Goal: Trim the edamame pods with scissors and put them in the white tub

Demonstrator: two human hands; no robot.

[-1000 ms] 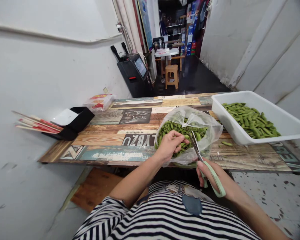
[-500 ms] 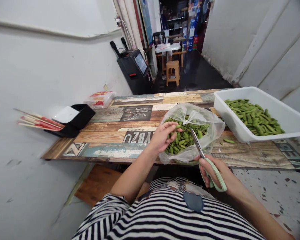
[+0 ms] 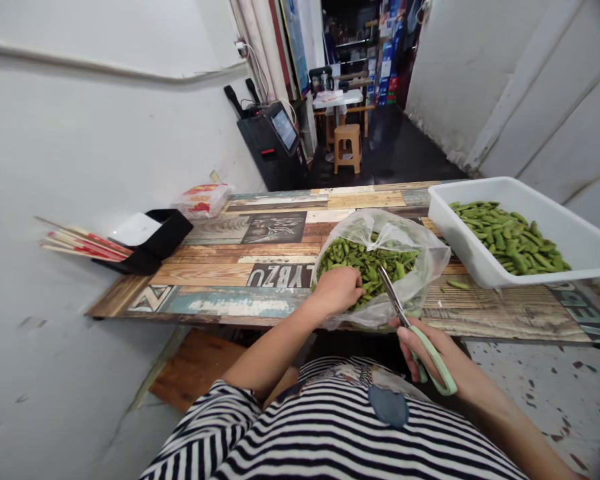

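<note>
A clear plastic bag (image 3: 433,257) lies open on the wood-patterned table, full of green pods (image 3: 345,257). My left hand (image 3: 339,290) is over the near left part of the pods, palm down, its fingers curled and their tips hidden among them; whether it holds a pod does not show. My right hand (image 3: 437,347) grips the light green handles of a pair of scissors (image 3: 396,299), whose blades point up and left over the bag. To the right, a white plastic tub (image 3: 575,230) holds more green pods.
A loose pod (image 3: 457,285) lies between bag and tub. At the table's left are a black holder (image 3: 166,233) with chopsticks (image 3: 87,243) and a red-and-clear packet (image 3: 203,200). Beyond stand a black machine with a screen (image 3: 275,143) and a stool (image 3: 347,148).
My left hand has turned palm down and lowered into the pods; the pod seen in its fingers before is out of sight. My right hand and the scissors have barely moved.
</note>
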